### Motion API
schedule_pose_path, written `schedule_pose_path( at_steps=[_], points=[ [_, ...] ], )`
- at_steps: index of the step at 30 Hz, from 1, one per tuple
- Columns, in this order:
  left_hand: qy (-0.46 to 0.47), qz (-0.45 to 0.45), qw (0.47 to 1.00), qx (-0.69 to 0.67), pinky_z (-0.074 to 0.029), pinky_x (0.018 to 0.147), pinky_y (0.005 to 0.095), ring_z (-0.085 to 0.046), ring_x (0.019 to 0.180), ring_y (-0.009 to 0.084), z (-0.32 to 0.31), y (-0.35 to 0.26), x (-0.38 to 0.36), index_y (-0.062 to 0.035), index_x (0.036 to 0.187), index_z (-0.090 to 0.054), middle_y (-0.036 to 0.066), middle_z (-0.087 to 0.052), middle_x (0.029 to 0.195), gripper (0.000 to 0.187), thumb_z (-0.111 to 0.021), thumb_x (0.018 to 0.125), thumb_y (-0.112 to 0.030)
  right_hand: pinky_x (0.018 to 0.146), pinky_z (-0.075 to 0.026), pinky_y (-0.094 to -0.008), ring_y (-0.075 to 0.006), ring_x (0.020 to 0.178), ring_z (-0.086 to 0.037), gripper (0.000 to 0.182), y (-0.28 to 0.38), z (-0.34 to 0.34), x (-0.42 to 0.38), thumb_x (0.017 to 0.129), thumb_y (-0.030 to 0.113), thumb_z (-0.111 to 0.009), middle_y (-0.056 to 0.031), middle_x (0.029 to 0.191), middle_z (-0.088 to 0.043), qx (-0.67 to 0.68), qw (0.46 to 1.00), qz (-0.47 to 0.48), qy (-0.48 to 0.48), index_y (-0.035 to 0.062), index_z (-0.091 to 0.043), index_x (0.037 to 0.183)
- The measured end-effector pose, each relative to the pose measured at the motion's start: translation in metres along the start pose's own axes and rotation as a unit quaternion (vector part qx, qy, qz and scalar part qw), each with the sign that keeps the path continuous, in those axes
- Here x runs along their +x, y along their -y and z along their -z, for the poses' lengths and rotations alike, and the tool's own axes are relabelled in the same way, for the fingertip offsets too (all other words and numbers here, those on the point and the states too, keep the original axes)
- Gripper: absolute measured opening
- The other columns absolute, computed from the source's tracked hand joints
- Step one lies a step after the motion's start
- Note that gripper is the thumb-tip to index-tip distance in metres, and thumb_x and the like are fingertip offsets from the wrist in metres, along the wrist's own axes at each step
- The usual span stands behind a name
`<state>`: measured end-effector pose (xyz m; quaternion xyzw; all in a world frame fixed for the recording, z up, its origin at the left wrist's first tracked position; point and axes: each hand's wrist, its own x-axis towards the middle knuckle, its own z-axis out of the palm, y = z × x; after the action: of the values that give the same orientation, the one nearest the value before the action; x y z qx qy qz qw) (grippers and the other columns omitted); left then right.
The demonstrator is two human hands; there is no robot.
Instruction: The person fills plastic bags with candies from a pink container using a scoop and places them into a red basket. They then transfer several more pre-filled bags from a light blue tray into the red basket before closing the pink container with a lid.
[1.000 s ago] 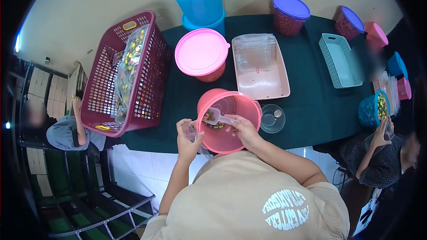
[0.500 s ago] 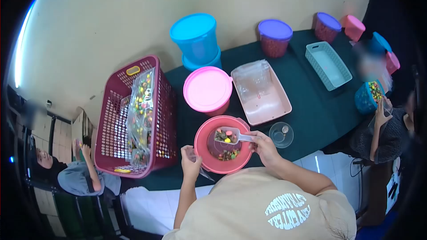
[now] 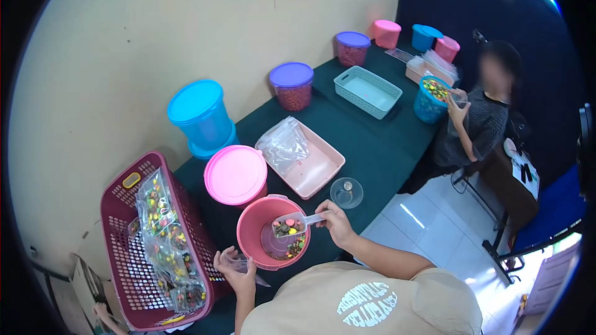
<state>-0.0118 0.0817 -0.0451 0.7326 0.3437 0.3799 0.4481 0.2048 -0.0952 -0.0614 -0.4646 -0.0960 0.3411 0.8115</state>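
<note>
My right hand (image 3: 337,224) grips the handle of a clear plastic scoop (image 3: 313,218) over a coral-pink bucket (image 3: 250,228). Colourful pebble-like candies (image 3: 287,228) fill the scoop, with pink, yellow and brown pieces among them. More loose candies (image 3: 295,249) lie at the bottom of the bucket. Just left of the bucket's rim, my left hand (image 3: 234,273) holds a clear plastic bag (image 3: 238,265), its fingers curved around the bag's mouth. Most of the bag's lower part is hidden behind the hand.
A maroon basket (image 3: 214,273) with filled bags (image 3: 164,223) stands left. Behind the bucket are a pink-lidded tub (image 3: 236,175), a tray (image 3: 326,164) with bags and a clear round container (image 3: 346,193). At right, a person (image 3: 475,124) works beside a blue bucket (image 3: 428,110).
The camera view has turned to the right, so the table things appear further left. The scoop stays over the bucket with candies in it. My left hand's fingers have spread wider around the bag.
</note>
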Motion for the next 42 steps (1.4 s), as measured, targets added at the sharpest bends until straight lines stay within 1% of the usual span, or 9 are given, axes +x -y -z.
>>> schedule_pose_path(
  at_steps=[2,7,16,22,29,31,33,36,42],
  points=[
    [0.031,-0.025,0.997,-0.061,-0.041,0.092,0.0359,-0.051,0.105,0.0241,0.003,-0.014,0.002,-0.002,0.128,-0.025,0.014,-0.049,0.115,0.078,-0.073,0.067,0.004,0.069,-0.044,-0.0255,-0.0124,0.073,-0.056,0.009,-0.003,-0.003,-0.009,0.087,0.008,-0.048,-0.0039,0.083,-0.056,0.005,1.0,0.005,-0.01,0.0066,-0.053,0.094],
    [0.13,-0.028,0.99,-0.039,-0.042,0.094,0.0317,-0.054,0.105,0.0208,0.007,-0.015,0.012,0.0002,0.118,-0.045,0.014,-0.053,0.115,0.058,-0.073,0.067,0.004,0.068,-0.044,-0.0254,-0.0131,0.073,-0.056,0.008,-0.007,-0.01,-0.024,0.087,0.008,-0.048,-0.0047,0.084,-0.055,0.005,0.999,0.027,-0.023,0.0054,-0.053,0.092],
    [0.188,0.002,0.98,-0.062,-0.041,0.096,0.0339,-0.051,0.114,0.0231,0.014,-0.014,0.032,0.0024,0.13,-0.038,0.017,-0.051,0.125,0.057,-0.065,0.08,-0.002,0.066,-0.043,-0.0238,-0.0108,0.07,-0.054,0.007,-0.006,-0.018,-0.023,0.086,0.007,-0.048,-0.0032,0.08,-0.056,0.022,0.997,0.053,-0.055,0.0056,-0.053,0.091],
    [0.216,-0.011,0.97,-0.115,-0.042,0.093,0.033,-0.054,0.106,0.0219,0.016,-0.021,0.053,0.0016,0.129,-0.037,0.015,-0.053,0.119,0.052,-0.062,0.082,-0.001,0.068,-0.043,-0.0275,-0.0144,0.071,-0.055,0.007,-0.004,-0.023,-0.015,0.085,0.009,-0.048,-0.0048,0.079,-0.055,0.042,0.997,0.026,-0.064,0.0067,-0.052,0.091],
    [0.218,-0.02,0.975,-0.046,-0.046,0.081,0.027,-0.056,0.091,0.0147,0.004,-0.04,0.055,-0.0021,0.124,-0.043,0.01,-0.055,0.114,0.054,-0.069,0.076,0.0,0.065,-0.047,-0.0297,-0.017,0.068,-0.056,0.011,-0.016,-0.025,-0.013,0.081,0.011,-0.052,-0.0062,0.078,-0.055,0.063,0.993,0.015,-0.097,0.0064,-0.051,0.091],
    [0.228,-0.131,0.963,0.06,-0.045,0.087,0.0305,-0.059,0.102,0.0204,0.006,-0.045,0.063,-0.0016,0.118,-0.05,0.011,-0.06,0.111,0.051,-0.073,0.072,-0.002,0.062,-0.047,-0.027,-0.0137,0.07,-0.056,0.007,-0.012,-0.028,-0.012,0.083,0.009,-0.051,-0.0043,0.079,-0.055,0.041,0.993,0.054,-0.094,0.0072,-0.051,0.09],
    [0.24,-0.139,0.956,0.1,-0.044,0.09,0.0378,-0.059,0.1,0.0303,0.008,-0.055,0.066,-0.0044,0.118,-0.051,0.013,-0.061,0.107,0.056,-0.075,0.067,-0.01,0.063,-0.047,-0.0272,-0.0149,0.068,-0.055,0.009,-0.005,-0.025,-0.008,0.081,0.011,-0.052,-0.0052,0.077,-0.054,0.052,0.993,0.061,-0.092,0.0058,-0.05,0.088],
    [0.256,-0.128,0.95,0.123,-0.039,0.093,0.0401,-0.056,0.104,0.0306,0.009,-0.057,0.067,-0.0071,0.12,-0.051,0.012,-0.06,0.11,0.063,-0.077,0.063,-0.013,0.066,-0.046,-0.0299,-0.0169,0.068,-0.053,0.012,0.017,-0.035,-0.009,0.081,0.013,-0.052,-0.0072,0.075,-0.053,-0.009,0.992,0.103,-0.071,0.0058,-0.047,0.089],
    [0.277,-0.178,0.933,0.148,-0.035,0.097,0.0419,-0.05,0.112,0.0296,0.005,-0.054,0.065,-0.0101,0.125,-0.047,0.009,-0.055,0.121,0.075,-0.079,0.057,-0.01,0.068,-0.042,-0.0283,-0.0158,0.07,-0.051,0.01,0.038,-0.053,-0.015,0.082,0.013,-0.05,-0.0079,0.074,-0.052,-0.04,0.995,0.075,-0.052,0.0063,-0.046,0.088]
  ],
)
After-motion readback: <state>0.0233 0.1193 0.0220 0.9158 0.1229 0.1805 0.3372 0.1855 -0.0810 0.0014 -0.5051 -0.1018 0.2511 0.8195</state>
